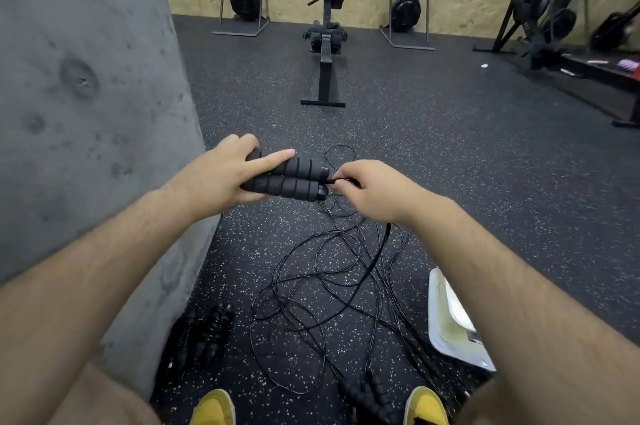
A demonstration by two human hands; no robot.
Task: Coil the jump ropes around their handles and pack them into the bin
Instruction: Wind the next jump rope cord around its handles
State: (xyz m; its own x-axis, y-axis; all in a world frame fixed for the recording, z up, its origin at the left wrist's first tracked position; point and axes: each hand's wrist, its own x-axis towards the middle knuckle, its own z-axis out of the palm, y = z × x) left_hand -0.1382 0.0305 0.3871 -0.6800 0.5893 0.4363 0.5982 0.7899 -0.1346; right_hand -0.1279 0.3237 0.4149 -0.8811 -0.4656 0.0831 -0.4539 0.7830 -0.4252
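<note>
left hand: dead centre of the frame, wrapped round the back end of the foam handles, index finger laid out straight along the top one

foam handles: two of them, black and ribbed, held side by side and roughly level, tips pointing toward the right of the frame

right hand: just right of the handle tips, thumb and fingers pinching the cord right where it leaves the handles, other fingers curled in

cord: thin and black, and below the hands it's a messy heap of loose loops on the floor, lower middle of the frame

bin: white, lower right, mostly hidden behind the right forearm, honestly can't tell what's in it

coiled ropes: dark bundle on the floor at lower left, right up against the wall, pretty blurry

spare handles: another black ribbed pair at the bottom edge, between the yellow shoes

concrete wall: grey, takes up the whole left side

floor: black rubber with pale speckles

rowing machines: along the top, one lying flat in the middle, the others stood on end against a chipboard wall
</note>
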